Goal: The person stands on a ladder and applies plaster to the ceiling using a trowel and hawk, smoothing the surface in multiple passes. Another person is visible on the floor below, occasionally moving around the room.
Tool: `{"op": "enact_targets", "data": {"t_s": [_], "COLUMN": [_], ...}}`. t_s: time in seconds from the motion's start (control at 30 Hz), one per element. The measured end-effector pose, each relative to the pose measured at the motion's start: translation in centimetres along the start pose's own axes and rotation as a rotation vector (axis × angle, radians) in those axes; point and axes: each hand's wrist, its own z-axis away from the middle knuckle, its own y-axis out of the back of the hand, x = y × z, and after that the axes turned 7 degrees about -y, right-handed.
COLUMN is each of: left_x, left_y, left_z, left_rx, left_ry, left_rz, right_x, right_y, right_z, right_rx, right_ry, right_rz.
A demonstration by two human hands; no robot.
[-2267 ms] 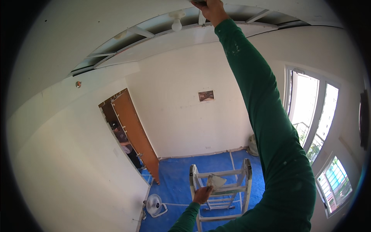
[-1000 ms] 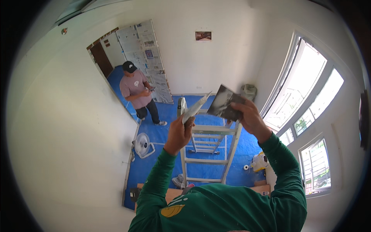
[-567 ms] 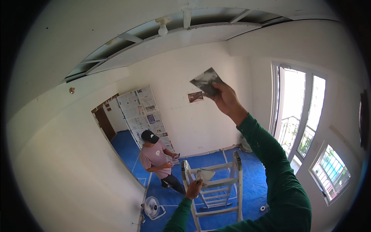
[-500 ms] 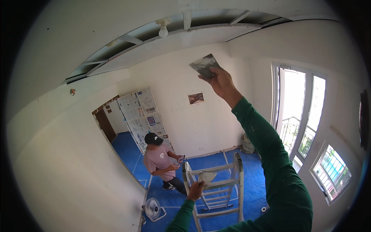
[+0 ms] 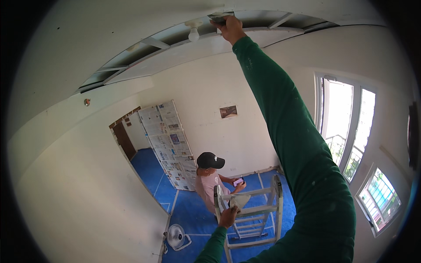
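My right hand is stretched high overhead and closed on a flat square metal spreader. The spreader is at the ceiling, by the edge of the opening. Lower down, my left hand grips a putty knife with a broad, pale-smeared blade; its handle is mostly hidden in my fingers. The putty knife is just above the top of an aluminium stepladder in front of me.
A light bulb hangs beside the open ceiling frame. Behind the ladder, a person in a cap holds a phone. A fan stands on blue floor sheeting. A newspaper-covered panel leans left; glass doors are right.
My right hand has risen with the spreader to the ceiling. My left hand still holds the putty knife by the ladder. The other person has moved right, behind the ladder.
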Motion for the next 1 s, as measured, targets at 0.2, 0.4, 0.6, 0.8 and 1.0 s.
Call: {"op": "enact_targets", "data": {"t_s": [0.2,0.4,0.6,0.8,1.0], "left_x": [0.6,0.9,1.5,2.2,2.1], "left_y": [0.1,0.1,0.4,1.2,0.9], "left_z": [-0.2,-0.1,-0.3,-0.5,-0.4], "left_rx": [0.057,0.075,0.115,0.055,0.084], "left_ry": [0.247,0.153,0.195,0.304,0.267], "left_rz": [0.275,0.129,0.234,0.309,0.310], "right_x": [0.0,-1.8,-2.2,-1.2,-1.9], "right_y": [0.5,1.5,1.2,2.4,3.3], "right_z": [-3.3,-5.4,-2.6,-1.8,-5.1], "right_rx": [-0.038,-0.210,-0.181,-0.020,-0.128], "right_ry": [0.139,0.147,0.360,0.038,0.296], "right_rz": [0.177,0.470,0.457,0.054,0.660]}}
